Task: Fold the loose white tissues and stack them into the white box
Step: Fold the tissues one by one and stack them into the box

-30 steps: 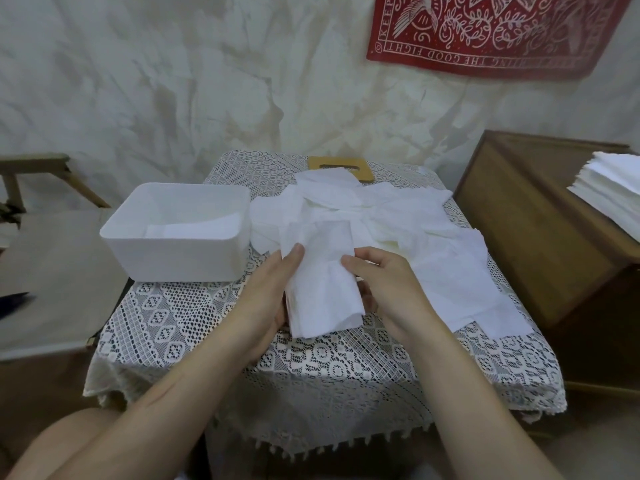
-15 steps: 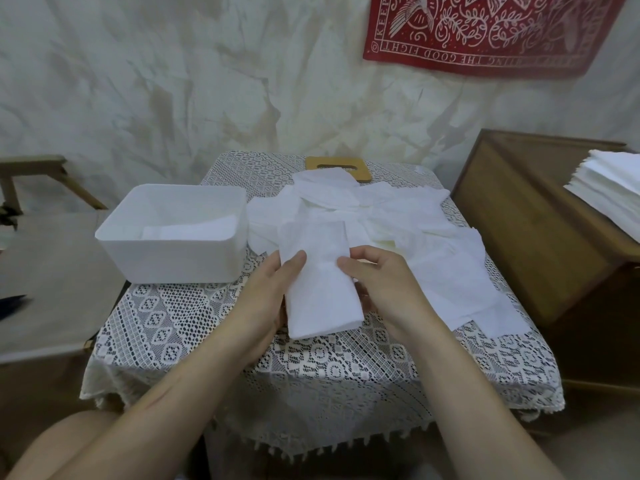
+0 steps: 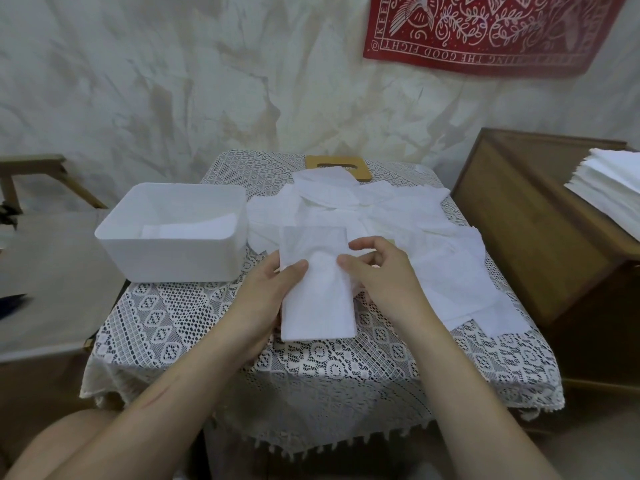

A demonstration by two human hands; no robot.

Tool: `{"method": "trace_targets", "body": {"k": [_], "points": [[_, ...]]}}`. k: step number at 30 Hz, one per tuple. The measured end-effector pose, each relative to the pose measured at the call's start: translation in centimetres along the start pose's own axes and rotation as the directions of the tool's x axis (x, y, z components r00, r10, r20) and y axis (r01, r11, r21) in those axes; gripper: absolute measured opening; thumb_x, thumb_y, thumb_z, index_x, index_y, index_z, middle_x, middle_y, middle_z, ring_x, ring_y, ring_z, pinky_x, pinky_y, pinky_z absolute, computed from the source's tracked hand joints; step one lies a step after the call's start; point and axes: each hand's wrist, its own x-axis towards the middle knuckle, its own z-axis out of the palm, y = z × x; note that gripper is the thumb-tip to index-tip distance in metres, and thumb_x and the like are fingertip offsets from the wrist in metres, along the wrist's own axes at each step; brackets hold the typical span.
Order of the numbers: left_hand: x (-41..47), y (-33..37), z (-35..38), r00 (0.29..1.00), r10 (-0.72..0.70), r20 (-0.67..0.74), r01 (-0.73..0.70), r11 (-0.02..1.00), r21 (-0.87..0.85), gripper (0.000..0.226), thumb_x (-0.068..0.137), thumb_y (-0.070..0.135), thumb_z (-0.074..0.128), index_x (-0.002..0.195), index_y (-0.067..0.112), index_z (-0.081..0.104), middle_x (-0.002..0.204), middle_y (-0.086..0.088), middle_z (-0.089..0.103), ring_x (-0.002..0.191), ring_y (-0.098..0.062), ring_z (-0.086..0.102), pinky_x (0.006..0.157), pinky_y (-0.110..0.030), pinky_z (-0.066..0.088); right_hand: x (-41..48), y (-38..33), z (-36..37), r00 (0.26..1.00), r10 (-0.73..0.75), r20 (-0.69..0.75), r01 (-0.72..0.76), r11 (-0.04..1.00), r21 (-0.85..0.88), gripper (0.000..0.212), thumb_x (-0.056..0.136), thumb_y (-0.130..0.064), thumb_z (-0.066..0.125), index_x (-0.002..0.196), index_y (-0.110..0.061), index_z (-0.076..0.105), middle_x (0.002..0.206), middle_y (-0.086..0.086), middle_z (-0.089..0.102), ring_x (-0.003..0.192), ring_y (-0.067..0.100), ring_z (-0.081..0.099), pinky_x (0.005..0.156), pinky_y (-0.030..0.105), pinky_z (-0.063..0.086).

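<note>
Seemingly mid-fold, a person's left hand (image 3: 270,296) and right hand (image 3: 384,271) pinch a folded tissue (image 3: 317,313) by its long sides over the lace-covered table (image 3: 180,327). Both thumbs press on top, the left fingers are hidden beneath and the right ones curl at the edge, likely to keep the fold flat. The white box (image 3: 166,261), holding tissues already, sits just left within reach; loose tissues (image 3: 408,216) lie spread behind.

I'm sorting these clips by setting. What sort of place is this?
Probably a room in a home rather than a workshop: a lace tablecloth, a red printed cloth hanging behind, and a wooden cabinet alongside.
</note>
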Motion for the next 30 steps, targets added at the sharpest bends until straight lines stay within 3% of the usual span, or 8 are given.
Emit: {"method": "trace_targets", "body": {"k": [5, 9, 13, 18, 21, 23, 27, 30], "points": [[-0.3, 0.2, 0.1, 0.999, -0.026, 0.042, 0.025, 0.999, 0.024, 0.027, 0.103, 0.014, 0.056, 0.129, 0.011, 0.066, 0.119, -0.011, 0.076, 0.11, -0.031, 0.073, 0.09, -0.045, 0.058, -0.3, 0.0, -0.1, 0.979, 0.128, 0.158, -0.147, 0.983, 0.11, 0.038, 0.09, -0.036, 0.075, 0.123, -0.023, 0.062, 0.106, 0.003, 0.076, 0.081, 0.016, 0.072, 0.067, 0.029, 0.051], [-0.5, 0.5, -0.2, 0.99, -0.092, 0.108, 0.084, 0.994, 0.071, 0.027, 0.104, 0.014, 0.056, 0.128, 0.011, 0.066, 0.118, -0.013, 0.076, 0.106, -0.032, 0.074, 0.081, -0.041, 0.062, -0.1, 0.2, -0.3, 0.96, 0.153, 0.234, -0.201, 0.959, 0.199, 0.028, 0.091, -0.031, 0.074, 0.116, -0.019, 0.071, 0.108, 0.008, 0.077, 0.1, 0.034, 0.073, 0.085, 0.046, 0.054], [-0.5, 1.0, -0.7, 0.976, -0.144, 0.16, 0.128, 0.986, 0.108, 0.029, 0.099, 0.018, 0.062, 0.127, 0.014, 0.066, 0.117, -0.011, 0.077, 0.104, -0.03, 0.075, 0.082, -0.043, 0.062, 0.1, 0.0, -0.5, 0.972, 0.156, 0.173, -0.195, 0.952, 0.237, 0.02, 0.091, -0.014, 0.072, 0.111, -0.018, 0.072, 0.111, 0.011, 0.076, 0.089, 0.024, 0.069, 0.079, 0.042, 0.048], [-0.2, 1.6, -1.7, 0.973, -0.181, 0.145, 0.143, 0.96, 0.242, 0.033, 0.09, 0.019, 0.073, 0.122, 0.017, 0.067, 0.107, -0.004, 0.079, 0.095, -0.022, 0.077, 0.072, -0.034, 0.062, 0.0, -0.1, -1.4, 0.988, 0.138, 0.072, -0.154, 0.927, 0.342, 0.015, 0.095, -0.009, 0.066, 0.111, -0.008, 0.067, 0.103, 0.007, 0.075, 0.087, 0.017, 0.072, 0.07, 0.03, 0.058], [0.1, 1.8, -2.1, 0.996, -0.091, 0.005, 0.089, 0.982, 0.165, 0.031, 0.088, 0.018, 0.074, 0.117, 0.011, 0.067, 0.093, -0.002, 0.08, 0.088, -0.026, 0.075, 0.061, -0.032, 0.059, -0.4, -0.1, -2.2, 0.981, 0.14, 0.136, -0.176, 0.934, 0.31, 0.013, 0.095, -0.005, 0.065, 0.108, -0.004, 0.063, 0.105, 0.011, 0.073, 0.087, 0.018, 0.071, 0.072, 0.029, 0.061], [0.1, 1.8, -2.1, 0.998, -0.009, -0.066, 0.015, 0.996, 0.091, 0.034, 0.085, 0.02, 0.074, 0.118, 0.012, 0.067, 0.097, 0.001, 0.08, 0.093, -0.027, 0.076, 0.063, -0.034, 0.059, -0.8, 0.0, -2.7, 0.969, 0.136, 0.207, -0.186, 0.951, 0.247, 0.017, 0.093, -0.003, 0.066, 0.11, -0.005, 0.061, 0.104, 0.012, 0.073, 0.087, 0.02, 0.072, 0.076, 0.033, 0.062], [-0.1, 1.8, -1.6, 0.995, 0.092, -0.036, -0.089, 0.993, 0.074, 0.03, 0.087, 0.017, 0.072, 0.117, 0.015, 0.069, 0.108, 0.0, 0.08, 0.097, -0.019, 0.077, 0.076, -0.029, 0.061, -1.5, 0.4, -2.8, 0.959, 0.092, 0.267, -0.128, 0.985, 0.119, 0.029, 0.091, -0.01, 0.073, 0.119, -0.018, 0.067, 0.106, 0.003, 0.078, 0.096, 0.023, 0.075, 0.087, 0.041, 0.058], [-0.3, 1.8, -1.3, 0.986, 0.164, 0.007, -0.164, 0.982, 0.094, 0.03, 0.082, 0.018, 0.071, 0.113, 0.019, 0.07, 0.108, 0.002, 0.079, 0.097, -0.013, 0.075, 0.076, -0.022, 0.058, -1.8, 0.3, -2.6, 0.981, -0.037, 0.19, 0.018, 0.995, 0.101, 0.025, 0.09, -0.008, 0.073, 0.109, -0.024, 0.074, 0.105, -0.003, 0.078, 0.1, 0.015, 0.073, 0.088, 0.031, 0.058]]}}
